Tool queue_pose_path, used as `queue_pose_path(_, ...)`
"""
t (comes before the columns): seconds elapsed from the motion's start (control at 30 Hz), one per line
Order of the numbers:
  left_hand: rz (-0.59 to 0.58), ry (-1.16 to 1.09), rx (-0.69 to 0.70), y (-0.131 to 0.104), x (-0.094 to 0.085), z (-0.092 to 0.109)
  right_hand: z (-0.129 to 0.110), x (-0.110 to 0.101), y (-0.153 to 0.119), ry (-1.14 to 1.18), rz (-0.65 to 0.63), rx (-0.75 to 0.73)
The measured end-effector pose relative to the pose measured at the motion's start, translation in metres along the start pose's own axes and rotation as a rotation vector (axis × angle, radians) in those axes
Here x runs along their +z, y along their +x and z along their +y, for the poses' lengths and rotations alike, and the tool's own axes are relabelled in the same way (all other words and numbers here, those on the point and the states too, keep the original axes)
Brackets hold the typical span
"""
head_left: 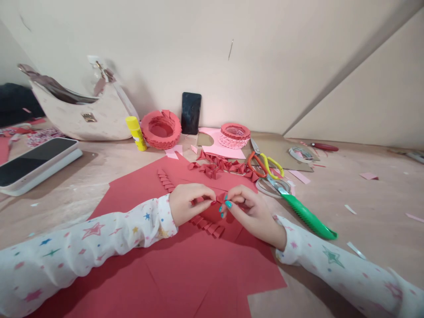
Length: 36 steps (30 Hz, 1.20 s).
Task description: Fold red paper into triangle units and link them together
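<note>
Between my two hands is a small folded red paper piece (220, 197), held above the red paper sheets (185, 274). My left hand (190, 202) pinches its left side with thumb and forefinger. On the other side my right hand (250, 210) pinches it with the fingertips. A chain of interlocked folded red pieces (208, 226) lies on the sheets under my hands, partly hidden by them; another stretch shows left of my left hand. Just beyond my fingers lies a pile of loose folded red pieces (215, 167).
Behind stand a red folded-paper bowl (161, 129), a pink and red paper ring (234, 136), a yellow glue stick (136, 134) and a leaning phone (191, 113). Scissors (263, 162) and a green-handled cutter (308, 214) lie right. Left are a white handbag (79, 117) and a boxed phone (39, 163).
</note>
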<state>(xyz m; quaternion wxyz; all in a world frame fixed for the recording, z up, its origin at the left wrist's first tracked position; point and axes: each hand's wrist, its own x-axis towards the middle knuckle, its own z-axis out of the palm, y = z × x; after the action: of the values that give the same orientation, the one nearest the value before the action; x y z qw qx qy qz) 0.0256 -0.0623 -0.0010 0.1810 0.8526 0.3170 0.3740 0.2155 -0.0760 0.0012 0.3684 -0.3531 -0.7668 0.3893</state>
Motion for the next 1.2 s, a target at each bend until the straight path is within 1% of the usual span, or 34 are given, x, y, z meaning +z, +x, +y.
queue_pose_path(0.2, 0.008, 0.03, 0.012, -0.0008, -0.0006, 0.0013, 0.0014, 0.0006, -0.0005, 0.012, -0.034, 0.024)
queue_pose_path(0.33, 0.014, 0.0, 0.0, -0.0005, 0.0005, 0.0018, 0.0015, 0.0001, -0.0008, 0.02, -0.053, 0.027)
queue_pose_path(0.47, -0.031, -0.113, -0.054, -0.0007, 0.0029, 0.0013, 0.001, 0.0001, -0.0006, -0.011, -0.068, 0.009)
queue_pose_path(0.63, -0.104, -0.359, -0.185, -0.0019, 0.0051, 0.0007, 0.002, 0.0019, -0.0001, -0.077, -0.069, 0.022)
queue_pose_path(0.73, -0.105, -0.445, -0.239, -0.0015, 0.0048, 0.0018, 0.0028, 0.0023, -0.0001, -0.093, -0.065, 0.024)
queue_pose_path(0.83, -0.072, -0.445, -0.256, -0.0005, 0.0034, 0.004, 0.0029, 0.0021, -0.0007, -0.1, -0.062, 0.022)
queue_pose_path(1.0, -0.037, -0.361, -0.252, 0.0004, 0.0013, 0.0065, 0.0017, 0.002, -0.0018, -0.11, -0.076, -0.015)
queue_pose_path(1.1, -0.048, -0.345, -0.262, 0.0001, 0.002, 0.0058, 0.0011, 0.0021, -0.002, -0.136, -0.073, -0.059)
queue_pose_path(1.2, -0.086, -0.394, -0.299, -0.0007, 0.0043, 0.0038, 0.0012, 0.0019, -0.0021, -0.195, -0.071, -0.103)
